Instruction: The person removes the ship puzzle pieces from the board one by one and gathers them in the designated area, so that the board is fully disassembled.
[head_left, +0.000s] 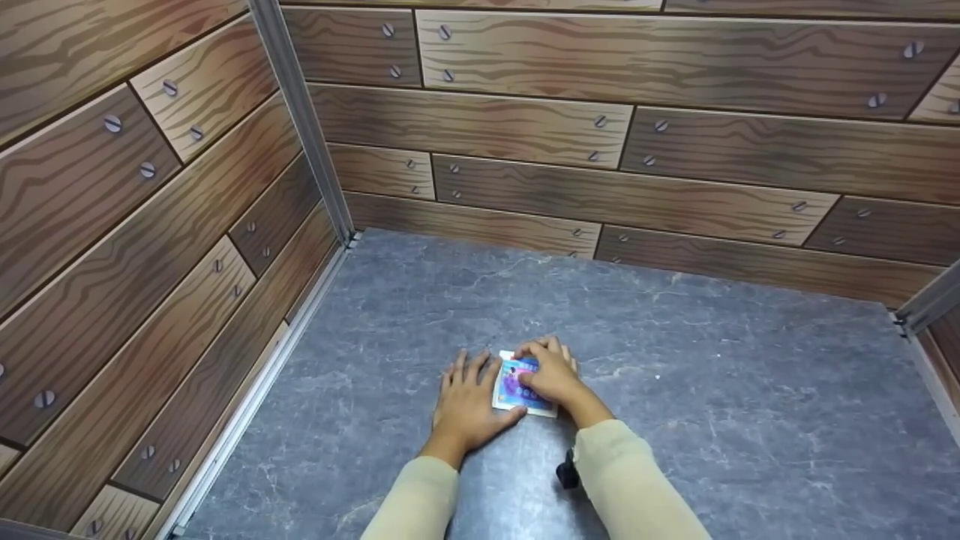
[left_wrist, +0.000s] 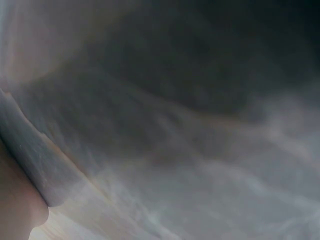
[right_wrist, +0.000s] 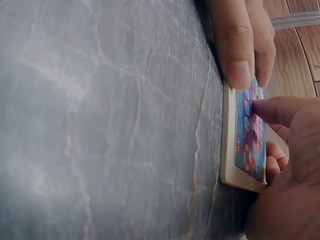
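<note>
A small flat rectangular picture board [head_left: 517, 407] with a pale wooden edge lies on the grey surface, its face printed in blue, purple and pink. My left hand [head_left: 469, 405] rests beside it, fingers spread and mostly straight, the thumb at its near edge. From the other side my right hand [head_left: 553, 375] grips the board, thumb pressing on the printed face and other fingers curled at its far and right edges. In the right wrist view, both thumbs meet the board [right_wrist: 228, 150]. Blurred grey fills most of the left wrist view, with some skin [left_wrist: 20, 200] at lower left.
The grey marbled surface [head_left: 750, 420] stretches around both hands. Wood-plank-patterned walls [head_left: 525, 127] stand at the back and left, joined by a metal corner post [head_left: 304, 112]. A black device [head_left: 568, 471] sits by the right sleeve [head_left: 634, 480].
</note>
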